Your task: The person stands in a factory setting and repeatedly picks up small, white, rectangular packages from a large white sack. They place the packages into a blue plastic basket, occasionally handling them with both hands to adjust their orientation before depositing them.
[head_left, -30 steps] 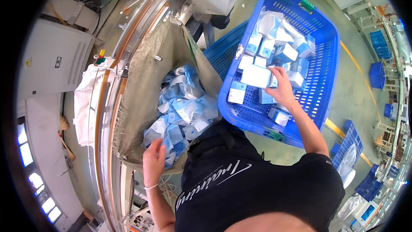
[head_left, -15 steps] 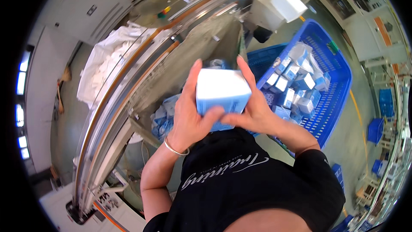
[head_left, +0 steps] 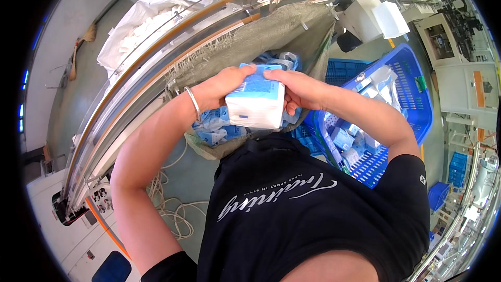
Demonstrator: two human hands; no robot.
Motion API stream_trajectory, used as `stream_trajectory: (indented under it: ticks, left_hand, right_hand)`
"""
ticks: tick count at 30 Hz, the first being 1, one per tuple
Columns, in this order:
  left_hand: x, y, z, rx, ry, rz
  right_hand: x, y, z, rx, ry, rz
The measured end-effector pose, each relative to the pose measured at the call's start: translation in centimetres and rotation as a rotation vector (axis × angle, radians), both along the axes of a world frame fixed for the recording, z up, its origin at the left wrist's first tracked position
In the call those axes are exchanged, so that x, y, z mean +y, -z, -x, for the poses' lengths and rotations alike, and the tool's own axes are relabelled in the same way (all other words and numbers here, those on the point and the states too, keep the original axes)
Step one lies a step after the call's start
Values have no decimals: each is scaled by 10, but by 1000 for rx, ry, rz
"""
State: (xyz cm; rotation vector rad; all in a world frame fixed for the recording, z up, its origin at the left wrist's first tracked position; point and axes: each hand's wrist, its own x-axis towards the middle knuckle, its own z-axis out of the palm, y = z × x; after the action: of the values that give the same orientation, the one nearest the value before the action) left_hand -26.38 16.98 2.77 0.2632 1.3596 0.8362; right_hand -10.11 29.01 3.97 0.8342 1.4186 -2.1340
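Note:
A square pack of white tissues (head_left: 254, 109) with a blue plastic wrapper hangs between my two hands, over the mouth of a big woven sack (head_left: 229, 47). Its white side faces me, and the blue wrapping covers the top. My left hand (head_left: 224, 87) grips the pack's left side, thumb on the blue film. My right hand (head_left: 298, 87) holds the opposite side, its thumb also on the film and its fingers curled at the edge. Crumpled blue and clear plastic wrappers (head_left: 216, 128) lie in the sack below.
At right stands a large blue perforated basket (head_left: 420, 103) holding several blue-and-white packs (head_left: 343, 139). Behind the sack a curved metal rail (head_left: 151, 47) crosses; a white bag (head_left: 138, 26) lies beyond it. White boxes (head_left: 364, 20) stand at the far right; a cable (head_left: 180, 214) coils on the floor.
The pack has tipped, so its white face has swung from the top toward me and the blue film is uppermost. My elbows have spread outward, and the whole view has shifted.

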Motion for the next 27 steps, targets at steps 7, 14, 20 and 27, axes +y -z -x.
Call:
stream_trajectory:
  ticks: [7, 14, 20, 27]
  left_hand:
    - [-2, -32, -6, -505, -412, -323]
    - [-5, -13, 14, 848, 51, -181]
    - [0, -40, -7, 214, -195, -161]
    - [-28, -15, -33, 515, -68, -387]
  right_hand:
    - [13, 27, -6, 489, 482, 202]
    - [-4, 7, 25, 372, 607, 459]
    - [-18, 11, 28, 186, 628, 100]
    - [-44, 20, -8, 504, 421, -766]
